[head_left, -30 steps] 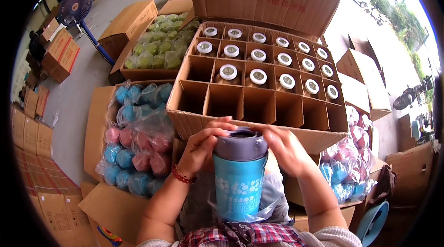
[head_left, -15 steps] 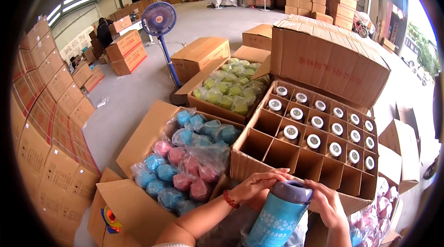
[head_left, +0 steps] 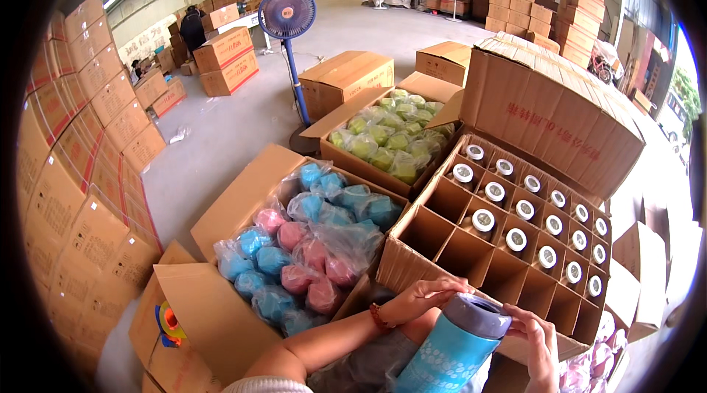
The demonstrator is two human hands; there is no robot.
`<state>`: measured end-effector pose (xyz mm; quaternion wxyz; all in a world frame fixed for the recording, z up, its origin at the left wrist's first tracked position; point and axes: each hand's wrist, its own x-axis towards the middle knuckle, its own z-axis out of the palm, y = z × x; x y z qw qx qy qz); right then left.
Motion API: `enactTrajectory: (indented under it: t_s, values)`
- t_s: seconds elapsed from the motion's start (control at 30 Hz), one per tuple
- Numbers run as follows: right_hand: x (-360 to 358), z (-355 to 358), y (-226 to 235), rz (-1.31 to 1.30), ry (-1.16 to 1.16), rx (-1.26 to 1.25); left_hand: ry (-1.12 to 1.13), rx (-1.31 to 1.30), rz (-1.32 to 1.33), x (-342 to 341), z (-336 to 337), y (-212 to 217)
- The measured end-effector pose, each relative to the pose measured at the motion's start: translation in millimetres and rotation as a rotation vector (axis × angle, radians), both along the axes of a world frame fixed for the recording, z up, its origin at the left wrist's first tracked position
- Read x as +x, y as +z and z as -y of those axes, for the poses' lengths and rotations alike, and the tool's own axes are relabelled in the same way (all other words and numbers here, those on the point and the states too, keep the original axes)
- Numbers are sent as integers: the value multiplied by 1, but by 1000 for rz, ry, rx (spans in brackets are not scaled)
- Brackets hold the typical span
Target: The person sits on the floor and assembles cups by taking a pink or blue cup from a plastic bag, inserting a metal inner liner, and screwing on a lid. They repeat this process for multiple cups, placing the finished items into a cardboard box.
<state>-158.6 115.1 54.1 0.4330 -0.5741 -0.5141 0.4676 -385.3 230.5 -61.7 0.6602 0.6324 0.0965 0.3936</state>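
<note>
A light-blue cylindrical flask with a pale printed pattern stands tilted at the lower middle, its purple collar uppermost with a dark opening. My left hand, a red bead bracelet at its wrist, presses its closely held fingers to the collar's left rim. On the other side, the fingers of my right hand bend over the collar's right edge. The flask's base runs out of the picture. Just beyond my hands is a divided carton holding several bottles with white round tops; its nearest cells hold none.
To the left, an open carton contains bagged blue and pink cups. Behind it are bagged green pieces in another carton. A blue standing fan rises farther back. Stacked cartons line the left side. Bagged pink items lie at lower right.
The whole view has swung, so the surroundings sit farther right. Both hands stay at the collar; the right fingers are more bent, and the flask leans a little more.
</note>
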Motion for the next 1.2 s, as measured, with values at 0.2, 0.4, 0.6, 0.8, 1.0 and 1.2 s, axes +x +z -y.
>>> enactTrajectory:
  t_s: [0.2, 0.4, 0.6, 0.8, 1.0, 1.2]
  values:
    - [9, -54, -72, -1224, 72, -322, 410, 681, -232, 68, 37, 99]
    - [7, -22, -44, -342, 81, -70, -9, 252, 39, 22, 3, 50]
    - [25, -21, -44, -371, -29, -79, 78, 302, -22, 31, 19, 69]
    - [21, -29, -100, -839, -167, -110, 137, 729, -379, 70, 35, 89]
    - [-7, -6, -2, 85, 171, 68, -128, -31, 177, 7, 9, 36]
    - [-14, -57, -74, -700, 97, -19, 346, 715, -450, 77, 52, 100]
